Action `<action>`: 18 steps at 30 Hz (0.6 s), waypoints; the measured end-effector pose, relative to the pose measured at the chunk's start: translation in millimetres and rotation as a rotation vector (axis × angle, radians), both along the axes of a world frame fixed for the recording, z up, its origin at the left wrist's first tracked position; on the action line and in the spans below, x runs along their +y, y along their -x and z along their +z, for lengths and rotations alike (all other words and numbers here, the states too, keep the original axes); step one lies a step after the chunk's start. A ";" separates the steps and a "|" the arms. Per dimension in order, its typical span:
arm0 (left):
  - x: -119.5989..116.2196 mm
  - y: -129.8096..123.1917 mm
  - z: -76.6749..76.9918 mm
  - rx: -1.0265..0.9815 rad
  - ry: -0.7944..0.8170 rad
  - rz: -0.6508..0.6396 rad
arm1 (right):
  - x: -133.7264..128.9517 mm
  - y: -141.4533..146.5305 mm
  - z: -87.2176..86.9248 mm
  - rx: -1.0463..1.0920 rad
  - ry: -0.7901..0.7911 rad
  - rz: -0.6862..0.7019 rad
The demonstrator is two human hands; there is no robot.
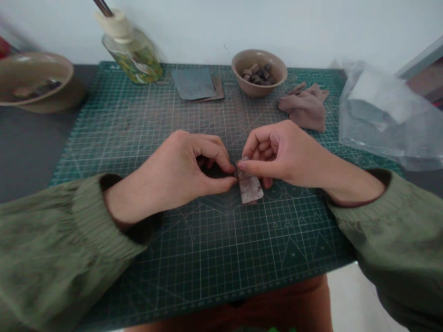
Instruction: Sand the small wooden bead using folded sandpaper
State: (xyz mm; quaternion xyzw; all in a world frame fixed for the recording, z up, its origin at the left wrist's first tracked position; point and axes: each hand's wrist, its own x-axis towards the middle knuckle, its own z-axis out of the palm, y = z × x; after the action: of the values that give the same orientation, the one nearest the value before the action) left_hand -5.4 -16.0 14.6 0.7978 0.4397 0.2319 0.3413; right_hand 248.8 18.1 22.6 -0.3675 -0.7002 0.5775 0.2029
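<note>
Green cutting mat [194, 258] on a dark table [24, 152], white wall [311, 27] behind. Both hands form a narrow pinch at mid-mat. Left hand [176, 173] and right hand [280, 154] meet fingertip to fingertip at the top end of a mottled strip [250, 190]; its lower end lies at or just above the mat, contact unconfirmed. The fingertips hide whatever lies between them. Wrists are raised, forearms angled inward from green sleeves [58, 240]. Risk: so small a contact area means a slip of either pinch could drop or twist the strip. Uneven pressure could crease or tear it; its material is unconfirmed. Beyond: a bowl of small dark pieces [259, 71], grey sheets [194, 84], a cloth [306, 107], a plastic bag [384, 115], a jar [131, 57].
</note>
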 end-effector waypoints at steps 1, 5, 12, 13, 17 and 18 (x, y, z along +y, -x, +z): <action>0.1 0.1 -0.1 -0.001 0.000 0.000 | 0.0 -0.1 0.2 -0.002 -0.008 -0.004; 0.3 0.5 -0.9 -0.009 0.002 0.000 | -0.7 -0.1 1.5 -0.022 -0.031 -0.021; -0.5 -0.7 1.4 -0.009 0.008 0.003 | -2.2 -1.5 3.4 -0.034 -0.095 -0.012; -0.6 -0.8 1.6 -0.005 0.011 0.004 | -2.4 -1.6 3.7 -0.038 -0.094 -0.004; -0.4 0.2 0.6 -0.003 0.010 0.007 | -3.4 -1.5 4.6 -0.029 -0.119 -0.026; -0.2 0.7 0.1 -0.001 0.009 0.005 | -3.6 -1.4 4.5 -0.032 -0.124 -0.022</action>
State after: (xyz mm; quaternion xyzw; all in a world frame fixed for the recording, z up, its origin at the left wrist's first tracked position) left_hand -6.1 -16.2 14.7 0.7949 0.4426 0.2314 0.3445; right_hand 250.2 14.5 27.1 -0.3711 -0.7338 0.5246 0.2204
